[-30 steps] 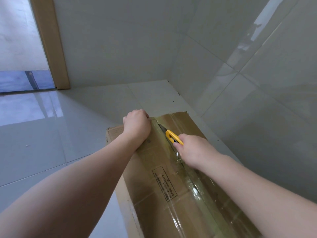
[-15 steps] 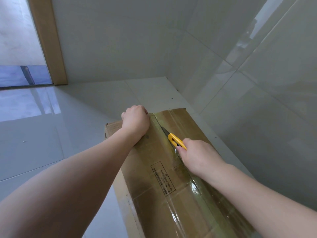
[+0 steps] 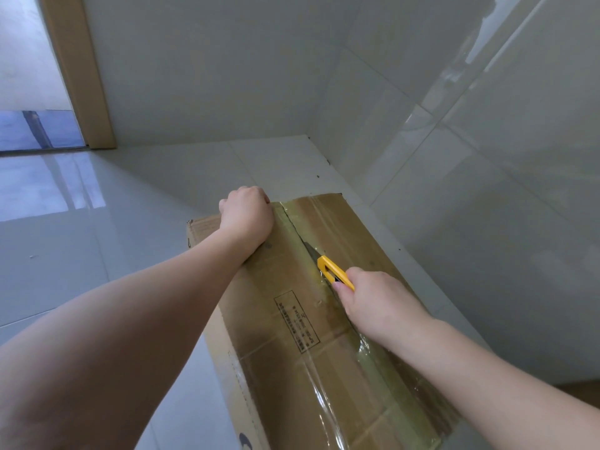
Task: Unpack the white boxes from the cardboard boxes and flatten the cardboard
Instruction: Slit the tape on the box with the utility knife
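right hand [image 3: 378, 303] grips yellow cutter [image 3: 334, 272] in cardboard box [image 3: 292, 336] seam; left hand [image 3: 246, 216] fisted on top

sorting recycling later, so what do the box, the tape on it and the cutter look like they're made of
Box: brown cardboard, matte, with frayed, papery edges.
Tape: clear plastic film, glossy; it glints and wrinkles along the seam.
Cutter: yellow body, smooth, probably plastic; the grey blade at the seam looks like metal, though it is too small to be sure.
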